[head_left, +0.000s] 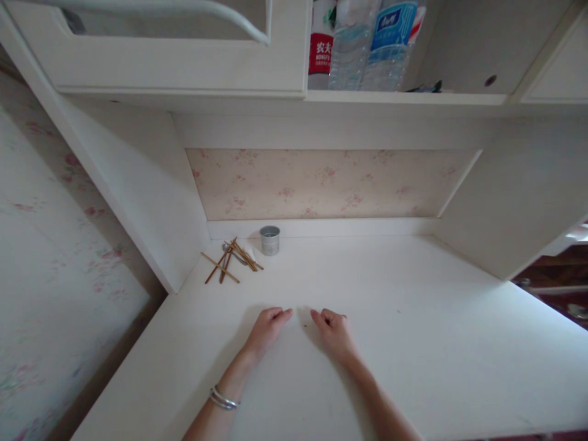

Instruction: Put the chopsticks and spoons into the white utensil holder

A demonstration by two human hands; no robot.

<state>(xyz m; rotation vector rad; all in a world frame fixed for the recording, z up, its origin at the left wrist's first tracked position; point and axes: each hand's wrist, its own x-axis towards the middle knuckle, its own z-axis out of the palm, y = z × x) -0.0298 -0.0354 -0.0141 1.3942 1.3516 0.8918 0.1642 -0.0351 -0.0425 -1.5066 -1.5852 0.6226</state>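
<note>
Bottles: upper edge is cutting tops. Forearms: lower edge is cropping both. Chopsticks: are partly hiding cutlery.

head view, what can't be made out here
All in the head view:
Grey cup: its floor, hidden by its near wall.
Sticks: exact count, hidden by overlap.
Bottles: tops, cut off by the picture's upper edge.
Dark item on the shelf: too small to identify.
Left hand, right hand: palms, hidden by the hands themselves.
</note>
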